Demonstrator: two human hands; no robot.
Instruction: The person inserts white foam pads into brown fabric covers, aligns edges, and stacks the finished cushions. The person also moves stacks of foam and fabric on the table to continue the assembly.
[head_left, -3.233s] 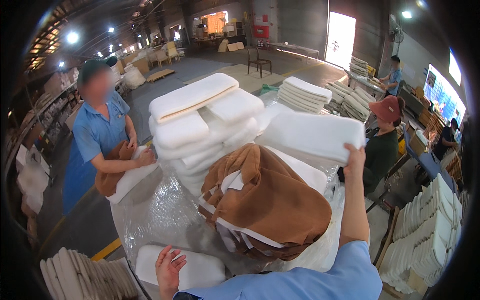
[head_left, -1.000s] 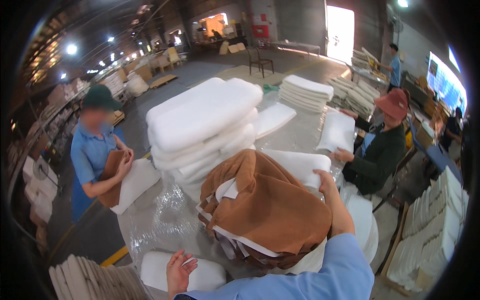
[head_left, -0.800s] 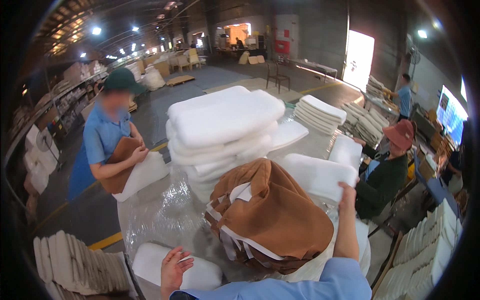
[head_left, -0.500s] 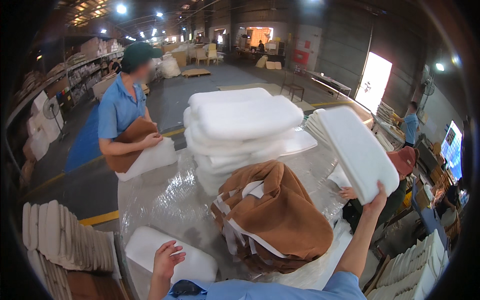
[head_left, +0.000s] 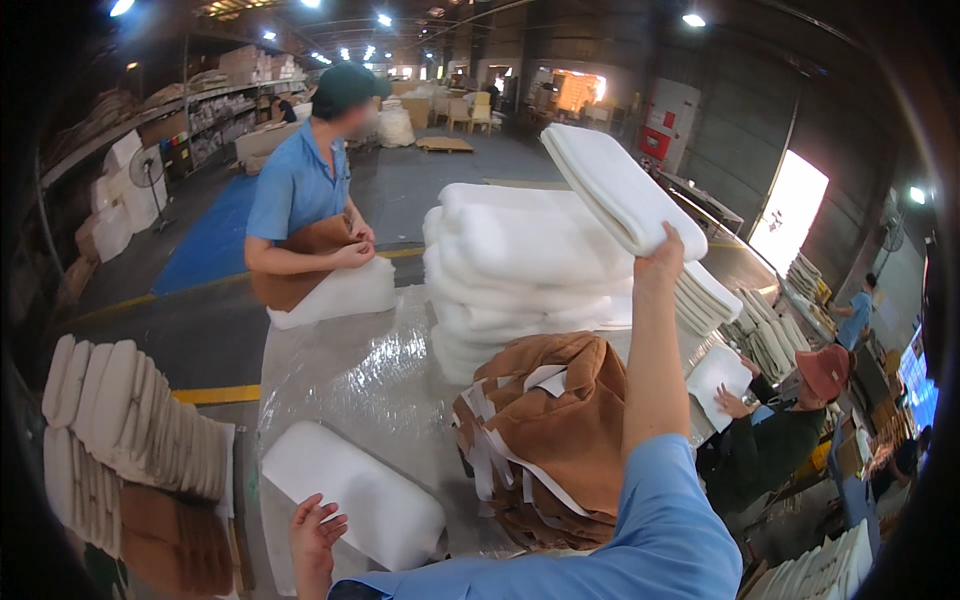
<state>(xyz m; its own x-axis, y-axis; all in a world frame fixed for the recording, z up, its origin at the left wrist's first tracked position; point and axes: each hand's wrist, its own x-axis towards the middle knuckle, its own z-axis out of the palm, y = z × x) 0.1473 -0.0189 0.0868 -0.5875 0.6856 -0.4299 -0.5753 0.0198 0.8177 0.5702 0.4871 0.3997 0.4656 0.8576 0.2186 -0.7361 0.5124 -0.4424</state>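
Observation:
My right hand (head_left: 660, 256) is raised at the end of an outstretched arm, gripping the near end of a white padded cushion insert (head_left: 618, 185). That insert tilts in the air over the right side of a tall stack of white inserts (head_left: 520, 240). My left hand (head_left: 318, 532) is low at the near left, fingers apart and holding nothing. Just beyond it, a single white cushion insert (head_left: 355, 490) lies flat on the plastic-covered table (head_left: 330, 375). A heap of brown fabric covers (head_left: 565, 430) with white edging sits between my arms, in front of the stack.
Across the table at left, a co-worker (head_left: 300, 210) in blue handles a brown cover on a white insert. Another person (head_left: 770, 430) in a red cap works at the right. Piled pale cushions (head_left: 135, 420) stand at the near left. More folded white pads (head_left: 705, 295) lie beyond the heap.
My right hand has carried the insert left and farther away, up beside the stack. My view has turned somewhat left. The left hand stays low and open.

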